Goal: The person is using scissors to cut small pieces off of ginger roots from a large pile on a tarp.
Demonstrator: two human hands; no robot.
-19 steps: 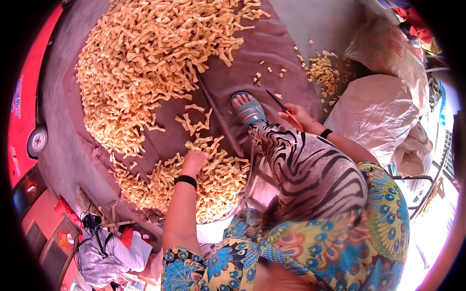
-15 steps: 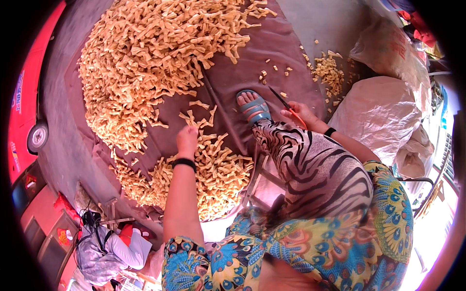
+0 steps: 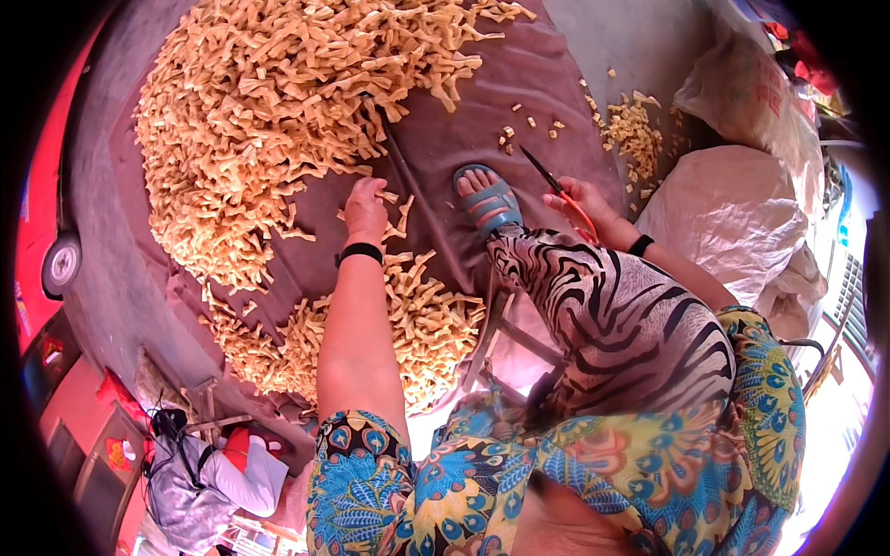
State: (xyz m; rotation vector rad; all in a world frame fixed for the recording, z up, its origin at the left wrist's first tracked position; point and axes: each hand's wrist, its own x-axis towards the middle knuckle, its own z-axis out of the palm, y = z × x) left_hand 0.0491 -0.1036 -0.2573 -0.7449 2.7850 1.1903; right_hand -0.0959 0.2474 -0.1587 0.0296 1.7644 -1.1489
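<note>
1. The left hand [image 3: 365, 209] is over the brown-purple cloth [image 3: 505, 79], between the large heap and the small heap, with a black band on its wrist.
2. Its grip is bent, with the fingertips right beside a short yellow piece [image 3: 389, 197]; whether they are closed on it I cannot tell. A loose yellow strip [image 3: 404, 218] lies on the cloth near the hand.
3. The right hand [image 3: 586, 206] is clamped around the orange handle of a cutting tool [image 3: 545, 170], whose dark, pointed end aims up and to the left.
4. The large heap [image 3: 260, 130] of knobbly yellow strips covers the upper left of the cloth. The small heap [image 3: 431, 334] lies nearer the person, partly behind the left forearm.
5. Short cut bits [image 3: 632, 134] are scattered at the cloth's right edge and on the floor beside it.
6. A sandalled foot [image 3: 488, 196] rests on the cloth between the hands. A pale sack [image 3: 728, 204] stands to the right of the right hand.
</note>
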